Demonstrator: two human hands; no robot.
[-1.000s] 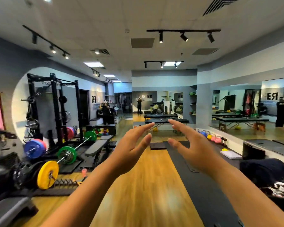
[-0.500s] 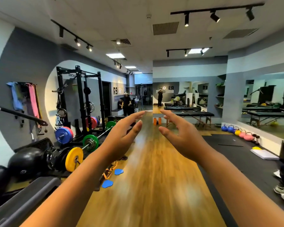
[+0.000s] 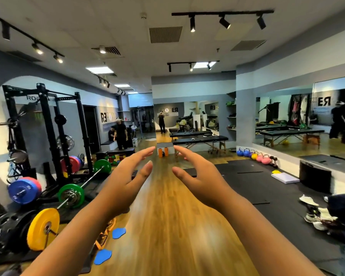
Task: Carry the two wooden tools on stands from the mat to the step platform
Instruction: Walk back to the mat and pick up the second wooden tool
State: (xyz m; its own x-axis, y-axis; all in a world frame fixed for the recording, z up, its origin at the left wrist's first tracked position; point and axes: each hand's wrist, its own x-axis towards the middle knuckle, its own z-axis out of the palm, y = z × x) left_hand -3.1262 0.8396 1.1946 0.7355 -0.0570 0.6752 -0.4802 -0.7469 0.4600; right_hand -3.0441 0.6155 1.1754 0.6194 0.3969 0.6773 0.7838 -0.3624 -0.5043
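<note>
While both arms reach forward at chest height, we note the left hand and right hand held side by side, palms facing each other, apart, a gap of wooden floor showing between them. Each grip is spread: fingers loosely extended, thumbs out, nothing held in either.

We cannot find the two wooden tools on stands anywhere in this view, and no step platform can be picked out with confidence.

Left side: black squat rack against the wall. Near it, a barbell with a yellow plate nearest, green plates farther. Blue flat markers lie on the floor beside the left forearm.

Right side: black mat along the floor, a white pad on it. Coloured kettlebells line the far edge below a wall mirror. Shoes and dark clothing piled at near right.

Far centre: black treatment tables, two orange rollers upright on the floor just left of them. Persons in dark clothes stand at far left and far centre.
</note>
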